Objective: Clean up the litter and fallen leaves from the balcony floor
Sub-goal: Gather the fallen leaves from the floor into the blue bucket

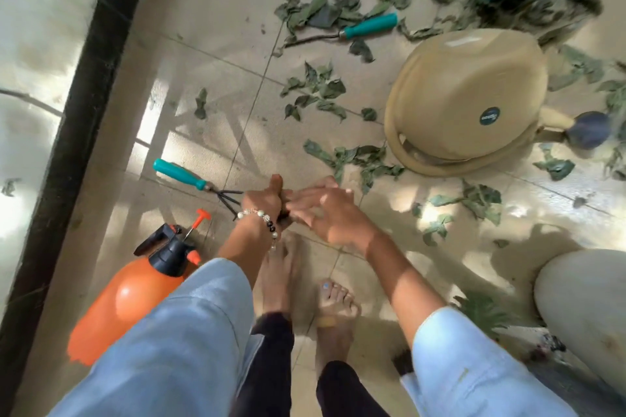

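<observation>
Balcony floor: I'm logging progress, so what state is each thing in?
Leaves: scattered, not gathered.
Beige watering can: tipped on its side.
Hand rake: lying flat.
Second teal-handled tool: lying among leaves.
Orange sprayer: standing, cap on.
Left hand: fingers curled; contents unclear.
Right hand: fingers straight, empty.

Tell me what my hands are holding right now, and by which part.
The left hand grips something small and dark in its curled fingers; what it is, and which part, cannot be told. The right hand is open with fingers spread, holding nothing.
</observation>
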`<state>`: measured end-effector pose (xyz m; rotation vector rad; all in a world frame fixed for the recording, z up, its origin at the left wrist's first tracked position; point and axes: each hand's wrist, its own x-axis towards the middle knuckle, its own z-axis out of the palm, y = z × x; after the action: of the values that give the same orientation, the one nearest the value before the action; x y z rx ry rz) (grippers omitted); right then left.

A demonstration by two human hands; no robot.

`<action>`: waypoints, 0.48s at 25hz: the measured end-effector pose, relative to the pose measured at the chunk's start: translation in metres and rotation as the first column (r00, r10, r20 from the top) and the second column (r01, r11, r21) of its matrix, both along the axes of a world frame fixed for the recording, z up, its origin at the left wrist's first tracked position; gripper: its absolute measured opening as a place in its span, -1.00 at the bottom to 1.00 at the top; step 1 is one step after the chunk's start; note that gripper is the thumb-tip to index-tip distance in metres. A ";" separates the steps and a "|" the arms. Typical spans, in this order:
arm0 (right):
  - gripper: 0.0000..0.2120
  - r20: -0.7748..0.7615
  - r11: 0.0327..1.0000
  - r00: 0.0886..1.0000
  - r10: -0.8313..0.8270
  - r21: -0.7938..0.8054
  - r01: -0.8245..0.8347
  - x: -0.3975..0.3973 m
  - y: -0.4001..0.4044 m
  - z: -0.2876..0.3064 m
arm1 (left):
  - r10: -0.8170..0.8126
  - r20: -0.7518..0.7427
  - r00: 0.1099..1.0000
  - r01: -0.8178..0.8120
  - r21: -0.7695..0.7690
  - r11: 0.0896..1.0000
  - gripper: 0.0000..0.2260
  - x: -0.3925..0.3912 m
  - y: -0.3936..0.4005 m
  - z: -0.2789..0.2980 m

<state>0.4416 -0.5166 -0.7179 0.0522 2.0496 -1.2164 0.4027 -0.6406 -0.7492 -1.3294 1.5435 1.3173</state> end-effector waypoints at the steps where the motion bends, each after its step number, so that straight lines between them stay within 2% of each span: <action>1: -0.80 0.077 0.960 0.977 -0.200 -0.185 0.211 -0.008 0.009 -0.004 | -0.004 -0.027 1.000 0.004 -0.003 1.000 -0.66 -0.007 -0.001 -0.002; 2: -0.80 0.111 0.884 0.905 -0.410 -0.197 0.424 -0.015 0.018 -0.017 | -0.008 -0.044 0.999 0.008 -0.006 1.000 -0.63 -0.013 -0.003 -0.005; 3: -0.77 0.020 0.860 0.861 -0.509 -0.023 0.509 -0.022 0.025 -0.040 | -0.014 -0.050 0.999 0.014 -0.002 1.000 -0.61 -0.019 -0.004 -0.010; 4: -0.68 -0.121 0.859 0.893 -0.434 0.242 0.451 -0.029 0.031 -0.061 | -0.017 -0.051 0.999 0.018 0.013 1.000 -0.59 -0.026 -0.005 -0.016; 5: -0.55 -0.136 0.841 0.963 -0.233 0.468 0.270 -0.032 0.033 -0.081 | -0.008 -0.046 0.999 0.009 0.023 1.000 -0.59 -0.030 -0.006 -0.021; 6: -0.43 -0.091 0.800 0.996 -0.019 0.596 0.070 -0.037 0.031 -0.097 | 0.006 -0.034 0.999 -0.005 0.023 1.000 -0.59 -0.034 -0.008 -0.028; 8: -0.35 0.013 0.717 0.963 0.269 0.665 -0.209 -0.038 0.025 -0.121 | 0.027 0.002 1.000 -0.027 0.026 0.999 -0.59 -0.039 -0.010 -0.041; 9: -0.40 0.005 0.678 0.935 0.354 0.688 -0.260 -0.036 0.020 -0.130 | 0.036 0.020 0.999 -0.037 0.037 0.999 -0.59 -0.042 -0.011 -0.046; 12: -0.60 -0.121 0.618 0.874 0.471 0.752 -0.229 -0.030 0.019 -0.146 | 0.018 0.051 0.999 -0.021 0.073 0.997 -0.59 -0.049 -0.013 -0.058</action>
<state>0.4112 -0.4972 -0.8643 -0.1850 2.5456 -0.1026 0.3536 -0.6540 -0.8069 -1.3248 1.4373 1.3299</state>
